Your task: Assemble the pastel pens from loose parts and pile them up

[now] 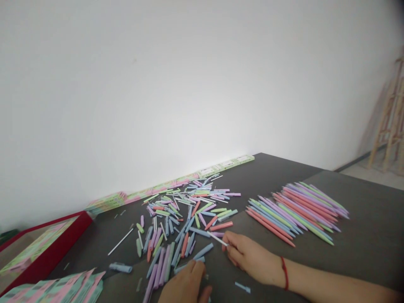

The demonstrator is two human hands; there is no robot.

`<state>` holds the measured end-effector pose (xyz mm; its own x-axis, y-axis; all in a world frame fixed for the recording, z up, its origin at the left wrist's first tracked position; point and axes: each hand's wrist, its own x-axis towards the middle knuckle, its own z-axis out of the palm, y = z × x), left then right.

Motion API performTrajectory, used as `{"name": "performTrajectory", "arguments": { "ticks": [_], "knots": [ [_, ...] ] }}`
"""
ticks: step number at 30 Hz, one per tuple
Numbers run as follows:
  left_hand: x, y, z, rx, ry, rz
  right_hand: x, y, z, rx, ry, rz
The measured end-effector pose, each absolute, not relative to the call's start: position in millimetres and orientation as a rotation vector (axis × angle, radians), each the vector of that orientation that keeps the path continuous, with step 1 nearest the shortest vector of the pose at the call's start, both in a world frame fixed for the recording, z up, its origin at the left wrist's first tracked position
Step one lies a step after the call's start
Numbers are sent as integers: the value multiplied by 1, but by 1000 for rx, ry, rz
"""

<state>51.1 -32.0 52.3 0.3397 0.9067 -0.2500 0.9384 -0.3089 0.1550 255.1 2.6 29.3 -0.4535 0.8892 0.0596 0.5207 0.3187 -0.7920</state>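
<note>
My right hand (244,256), with a red cord at the wrist, is closed on a thin white pen refill (217,238) that points up and left over the pile. Lower and to the left, my left hand (186,284) is curled at the bottom edge of the view. A light blue pen piece (199,260) lies right at its fingertips; what the fingers hold is hidden. Around both hands spreads a loose pile of pastel pen barrels and caps (186,214) in purple, blue, green and coral. A small blue clip-like piece (243,287) lies below my right hand.
Assembled-looking pastel pens (296,210) lie in rows to the right on the dark table (362,256). Flat printed boxes (176,182) line the white wall. A red box (53,250) and printed packets (63,288) stand at left. Wooden easels (389,122) are far right.
</note>
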Motion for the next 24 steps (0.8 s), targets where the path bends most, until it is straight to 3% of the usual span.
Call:
{"name": "performTrajectory", "arguments": {
  "ticks": [5, 11, 15, 19, 24],
  "knots": [
    [48, -25, 46, 2404, 1655, -199, 265, 0, 36, -1450, -2457, 453],
    [44, -23, 34, 2499, 1675, -1, 256, 3, 27, -1395, -2580, 189],
    [42, -25, 30, 2478, 1660, 288, 257, 6, 23, -1296, -2540, 261],
    [44, -25, 29, 2030, 1459, 590, 261, 5, 29, -1177, -2459, 471],
    [54, -26, 15, 1560, 1153, 615, 266, 4, 37, -1243, -2409, 636]
  ]
}}
